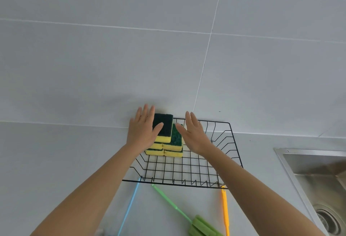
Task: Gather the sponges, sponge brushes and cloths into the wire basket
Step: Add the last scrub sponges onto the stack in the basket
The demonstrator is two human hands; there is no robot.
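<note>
Scouring sponges (164, 138), light and squashy, stack unsteadily in the wire basket (189, 172); left hand (143, 133) and right hand (194, 134), spread flat and holding nothing, should steady their sides.

Yellow-and-green sponges (164, 142) sit stacked in the wire basket's (232, 142) far left corner; three sponge brushes (202, 226) lie just outside its near rim.

A pale grey surface (65, 151) carries a black wire basket (232, 136) set against the tiled wall. Just in front of the basket lie three sponge brushes: a blue-handled one (129, 205), a green one (179, 211) and an orange-handled one (225, 211). A steel sink (299, 170) is sunk into the surface at the right.
</note>
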